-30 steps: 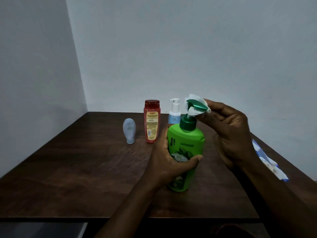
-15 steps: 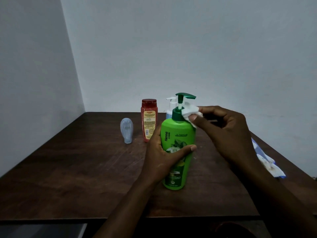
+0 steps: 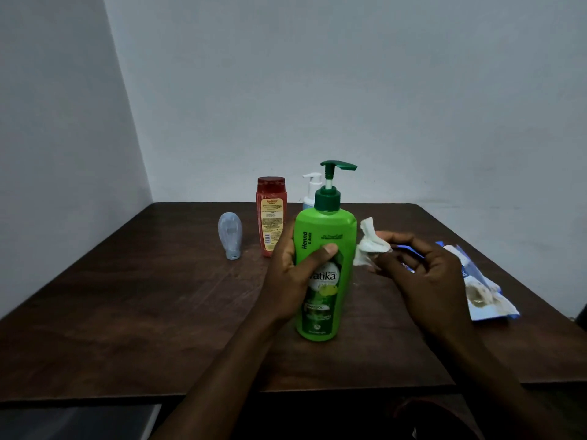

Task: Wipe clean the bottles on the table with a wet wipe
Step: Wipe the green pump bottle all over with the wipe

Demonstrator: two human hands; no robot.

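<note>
Left hand (image 3: 286,281) grips the green pump bottle (image 3: 324,236) mid-body, the surest hold on smooth, likely slippery plastic, while right hand (image 3: 428,281) pinches the limp wet wipe (image 3: 370,246) beside it

Behind the left hand's (image 3: 290,274) grip on the green pump bottle (image 3: 325,230), the red bottle (image 3: 271,217), white pump bottle (image 3: 310,190) and grey-blue tube (image 3: 230,235) block the far-left side. To the grip's right, the right hand (image 3: 425,274) pinching the wet wipe (image 3: 370,244) and the wipe pack (image 3: 482,293) stand in the way. Bare table (image 3: 127,312) offers passage left of and nearer than the grip.
</note>
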